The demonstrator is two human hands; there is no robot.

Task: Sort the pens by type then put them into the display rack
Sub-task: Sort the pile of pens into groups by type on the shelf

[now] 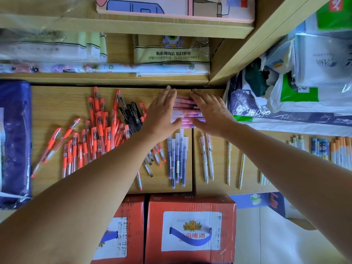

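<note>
Fig. Head view, looking down on a wooden desk (55,109); items listed large to small, as I read them from the remote station.

(a) Desk: fills the mid-frame, w/ a seam running near-to-far just right of ctr. A wooden shelf (114,80) w/ packaged stationery sits along its far edge.

(b) Two red cartons (192,204): side by side at the near edge, ctr.

(c) Blue bag (15,140): far left, on the desk edge. Plastic bags (285,103): heaped at far right.

(d) Red pens (95,134): loose pile, left half of desk, mostly pointing near-to-far; a few lie apart at the left, tilted.

(e) left hand (162,115) and right hand (211,111): both flat, fingers straight and together, palms down. I see them set on either side of the pink pens (185,109), touching the bundle's ends; neither hand curls round anything.

(f) Pink pens: lie crosswise (left-right), stacked side by side btw. the two hands, at the far ctr of the desk, close to the shelf edge.

(g) Purple pens (178,159): neat row just near of the pink group, pointing near-to-far.

(h) Black pens (131,115): small cluster btw. the red pile and the left hand, tilted.

(i) White pens (206,157): a pair right of the seam, parallel, just beside each other.

(j) Thin pale pens (229,162): two singles right of the white pair, apart from each other.

(k) Far right of desk: small groups of blue-patterned pens (320,147) and orange-capped pens (341,151); detail too small for me to tell type.
</note>
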